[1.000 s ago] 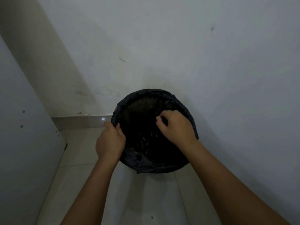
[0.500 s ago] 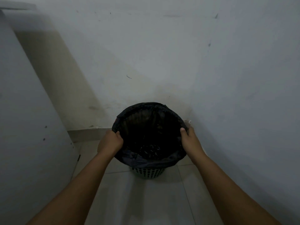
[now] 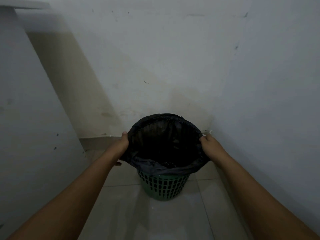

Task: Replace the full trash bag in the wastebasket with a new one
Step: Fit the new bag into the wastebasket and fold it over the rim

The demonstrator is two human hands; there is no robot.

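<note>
At the wastebasket (image 3: 163, 186) rim, left hand (image 3: 122, 146) and right hand (image 3: 210, 144) pinch the trash bag (image 3: 164, 168) cuff — thin, limp, likely slippery film, best gathered at its folded edge

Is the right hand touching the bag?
Touching. The head view shows the right hand pinching the bag edge at the rim's right side.

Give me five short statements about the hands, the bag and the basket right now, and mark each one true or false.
1. The black trash bag lines the green wastebasket. True.
2. The left hand holds the bag at the rim's left side. True.
3. The right hand reaches deep inside the bag. False: it grips the bag at the rim's right side.
4. The wastebasket lies tipped over. False: it stands upright on the tiled floor.
5. The basket's wall is solid. False: it is perforated.
</note>
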